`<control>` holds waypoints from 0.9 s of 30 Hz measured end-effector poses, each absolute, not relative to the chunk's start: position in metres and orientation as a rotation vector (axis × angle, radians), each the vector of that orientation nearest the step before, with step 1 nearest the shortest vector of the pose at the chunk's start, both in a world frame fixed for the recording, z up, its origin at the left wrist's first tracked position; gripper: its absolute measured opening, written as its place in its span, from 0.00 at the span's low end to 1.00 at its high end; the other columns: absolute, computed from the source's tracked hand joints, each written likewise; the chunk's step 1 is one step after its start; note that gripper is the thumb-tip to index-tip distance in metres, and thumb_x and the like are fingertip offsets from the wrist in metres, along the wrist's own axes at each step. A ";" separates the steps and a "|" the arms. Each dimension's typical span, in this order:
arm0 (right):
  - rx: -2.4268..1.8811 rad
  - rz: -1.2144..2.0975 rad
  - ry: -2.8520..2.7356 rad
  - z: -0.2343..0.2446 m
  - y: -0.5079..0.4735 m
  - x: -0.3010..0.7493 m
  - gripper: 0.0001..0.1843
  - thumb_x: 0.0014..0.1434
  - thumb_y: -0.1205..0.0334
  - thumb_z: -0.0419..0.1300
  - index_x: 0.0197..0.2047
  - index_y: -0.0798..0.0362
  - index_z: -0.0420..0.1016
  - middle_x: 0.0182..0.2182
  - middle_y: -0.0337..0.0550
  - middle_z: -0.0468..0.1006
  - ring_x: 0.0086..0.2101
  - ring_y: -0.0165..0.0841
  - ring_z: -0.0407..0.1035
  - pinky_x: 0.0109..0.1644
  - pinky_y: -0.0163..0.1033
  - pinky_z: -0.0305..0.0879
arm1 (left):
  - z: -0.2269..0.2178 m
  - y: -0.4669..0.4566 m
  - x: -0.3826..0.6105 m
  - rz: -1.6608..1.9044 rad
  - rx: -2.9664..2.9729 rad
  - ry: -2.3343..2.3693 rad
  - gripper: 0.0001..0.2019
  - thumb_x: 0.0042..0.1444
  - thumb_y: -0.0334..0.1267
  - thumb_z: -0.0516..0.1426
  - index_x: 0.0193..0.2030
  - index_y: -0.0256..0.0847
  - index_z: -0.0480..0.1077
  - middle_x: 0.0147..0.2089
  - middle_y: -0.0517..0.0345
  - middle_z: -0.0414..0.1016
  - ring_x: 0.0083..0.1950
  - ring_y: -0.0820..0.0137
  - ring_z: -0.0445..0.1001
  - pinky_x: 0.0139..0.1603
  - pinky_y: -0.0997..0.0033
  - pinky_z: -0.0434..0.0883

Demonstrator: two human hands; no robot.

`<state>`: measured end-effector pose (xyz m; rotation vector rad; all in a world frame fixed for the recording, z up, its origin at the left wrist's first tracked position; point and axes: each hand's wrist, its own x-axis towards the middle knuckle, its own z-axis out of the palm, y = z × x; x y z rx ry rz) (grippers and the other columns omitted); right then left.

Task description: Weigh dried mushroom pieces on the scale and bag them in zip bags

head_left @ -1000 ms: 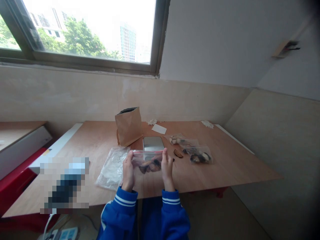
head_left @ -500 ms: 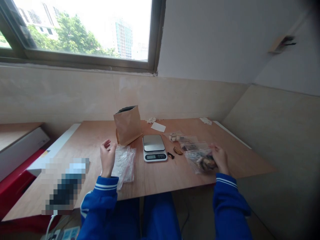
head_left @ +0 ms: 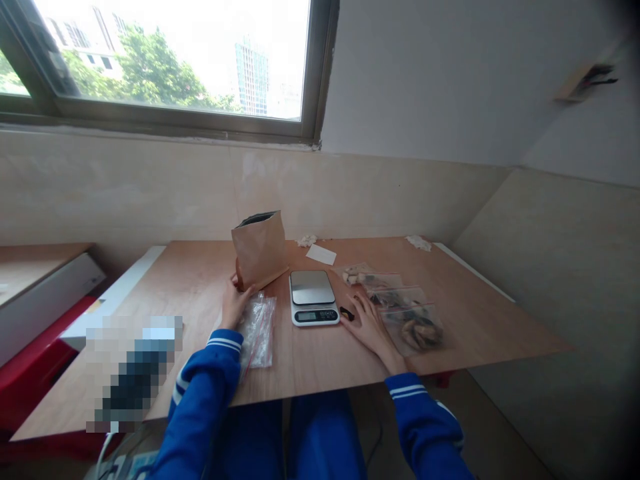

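My left hand (head_left: 234,305) is at the lower left corner of an upright brown paper bag (head_left: 260,252), fingers at its side and thumb in front. Beneath and beside that hand lie clear zip bags (head_left: 261,337), apparently flat. My right hand (head_left: 369,327) reaches low over the table with fingers spread, its thumb by a small dark dried piece (head_left: 347,313). A brown slice nearby is covered by this hand. Between my hands stands a white kitchen scale (head_left: 314,316) with a bare metal plate. A zip bag of brown dried slices (head_left: 421,332) lies right of my right hand.
More filled zip bags (head_left: 383,280) overlap at the right. Behind the scale are a white card (head_left: 321,255) and crumpled white scraps (head_left: 307,241). A blurred-out device (head_left: 135,373) with a white cable lies at the left. The wooden table (head_left: 320,373) meets a wall behind.
My left hand has moved forward and right to the paper bag. My right hand has left the zip bag of dried slices and moved left to the small pieces beside the scale.
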<state>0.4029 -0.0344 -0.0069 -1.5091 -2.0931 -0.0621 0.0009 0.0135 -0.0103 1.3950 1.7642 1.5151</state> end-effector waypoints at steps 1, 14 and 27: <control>-1.532 -0.047 -2.103 -0.010 -0.032 0.403 0.28 0.62 0.45 0.53 0.62 0.47 0.66 0.61 0.54 0.65 0.60 0.48 0.59 0.60 0.54 0.60 | -0.013 0.013 0.000 1.456 1.427 1.794 0.28 0.47 0.48 0.62 0.52 0.35 0.65 0.47 0.43 0.75 0.49 0.55 0.75 0.50 0.54 0.70; -1.319 0.227 -1.848 0.012 0.000 0.377 0.18 0.67 0.57 0.46 0.50 0.52 0.73 0.47 0.54 0.75 0.49 0.43 0.68 0.55 0.51 0.64 | -0.011 0.001 0.004 1.466 1.481 1.786 0.20 0.51 0.44 0.58 0.49 0.40 0.69 0.46 0.49 0.78 0.47 0.57 0.76 0.49 0.59 0.70; -1.240 0.147 -2.261 0.026 0.044 0.298 0.19 0.67 0.61 0.51 0.57 0.51 0.73 0.56 0.54 0.73 0.58 0.45 0.62 0.63 0.57 0.54 | -0.008 -0.005 0.006 1.550 1.482 1.708 0.16 0.52 0.39 0.57 0.48 0.41 0.69 0.45 0.51 0.78 0.47 0.59 0.76 0.50 0.60 0.70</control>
